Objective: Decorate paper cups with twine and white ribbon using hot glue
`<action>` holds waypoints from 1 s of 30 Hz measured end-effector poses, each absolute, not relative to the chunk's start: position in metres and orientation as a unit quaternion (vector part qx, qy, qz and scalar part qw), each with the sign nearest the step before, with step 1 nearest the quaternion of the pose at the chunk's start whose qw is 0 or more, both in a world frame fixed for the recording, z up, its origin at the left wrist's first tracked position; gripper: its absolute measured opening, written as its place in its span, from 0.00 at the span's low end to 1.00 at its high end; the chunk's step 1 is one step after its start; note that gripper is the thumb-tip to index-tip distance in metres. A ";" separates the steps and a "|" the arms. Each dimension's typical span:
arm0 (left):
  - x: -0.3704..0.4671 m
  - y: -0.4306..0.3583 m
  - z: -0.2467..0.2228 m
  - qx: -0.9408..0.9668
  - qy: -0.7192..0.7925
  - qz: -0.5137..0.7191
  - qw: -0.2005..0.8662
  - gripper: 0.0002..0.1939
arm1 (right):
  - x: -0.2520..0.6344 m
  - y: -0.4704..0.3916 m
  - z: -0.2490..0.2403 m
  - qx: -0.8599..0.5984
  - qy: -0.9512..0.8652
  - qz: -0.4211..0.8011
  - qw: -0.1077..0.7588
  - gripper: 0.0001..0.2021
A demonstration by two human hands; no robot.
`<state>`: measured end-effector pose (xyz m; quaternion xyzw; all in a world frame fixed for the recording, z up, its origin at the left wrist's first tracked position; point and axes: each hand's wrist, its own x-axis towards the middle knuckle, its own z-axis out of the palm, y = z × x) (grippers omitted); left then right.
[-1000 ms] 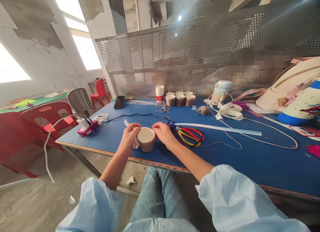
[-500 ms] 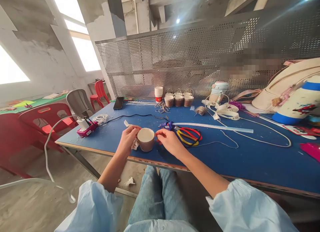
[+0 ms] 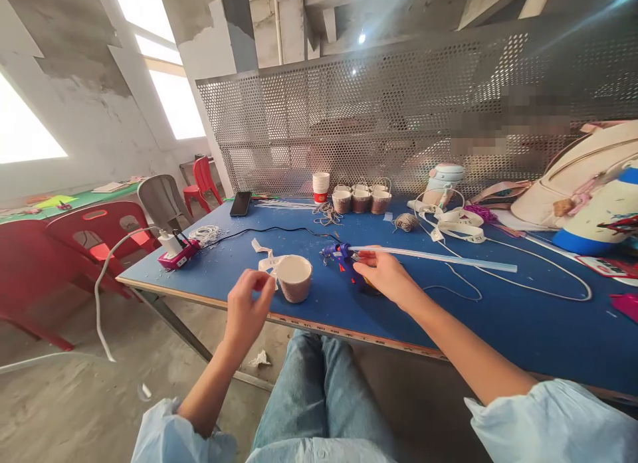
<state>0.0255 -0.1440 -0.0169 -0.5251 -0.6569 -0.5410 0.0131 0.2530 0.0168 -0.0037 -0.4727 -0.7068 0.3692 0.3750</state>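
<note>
head view: cup [image 3: 295, 281] stands between slack left grip [image 3: 248, 298] and right grip [image 3: 383, 270], whose hold is unclear.

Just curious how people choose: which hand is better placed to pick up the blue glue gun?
Probably the right hand: it is close beside the glue gun, while the left hand is across the cup from it.

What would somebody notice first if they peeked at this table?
Probably the blue table, with a brownish cup standing near its front edge beside the left hand. Next, the blue-purple glue gun by the right hand, with its long clear stick. Behind, small cups cluster before a metal screen.
</note>
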 end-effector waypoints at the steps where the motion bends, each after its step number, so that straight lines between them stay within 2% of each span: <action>1: 0.032 -0.146 -0.019 -0.540 -0.658 -0.525 -0.009 0.10 | 0.250 0.018 -0.003 -0.470 -0.715 0.363 0.369 0.11; 3: 0.042 -0.146 -0.023 -0.540 -0.666 -0.513 -0.044 0.13 | 0.245 0.020 -0.002 -0.466 -0.729 0.354 0.355 0.13; 7: 0.051 -0.132 -0.030 -0.503 -0.686 -0.520 -0.084 0.25 | 0.239 0.025 -0.002 -0.460 -0.754 0.338 0.326 0.16; 10: 0.050 -0.123 -0.033 -0.483 -0.696 -0.523 -0.089 0.29 | 0.236 0.029 -0.002 -0.451 -0.775 0.318 0.307 0.13; 14: 0.049 -0.114 -0.037 -0.480 -0.705 -0.517 -0.068 0.29 | 0.230 0.030 0.002 -0.427 -0.806 0.295 0.286 0.06; 20: 0.058 -0.112 -0.046 -0.487 -0.743 -0.459 0.009 0.29 | 0.220 0.032 -0.003 -0.430 -0.810 0.278 0.285 0.06; 28: 0.064 -0.112 -0.044 -0.468 -0.772 -0.431 0.020 0.32 | 0.220 0.031 -0.006 -0.425 -0.806 0.309 0.271 0.03; 30: 0.065 -0.112 -0.043 -0.468 -0.769 -0.434 0.029 0.32 | 0.221 0.028 -0.002 -0.423 -0.801 0.323 0.275 0.05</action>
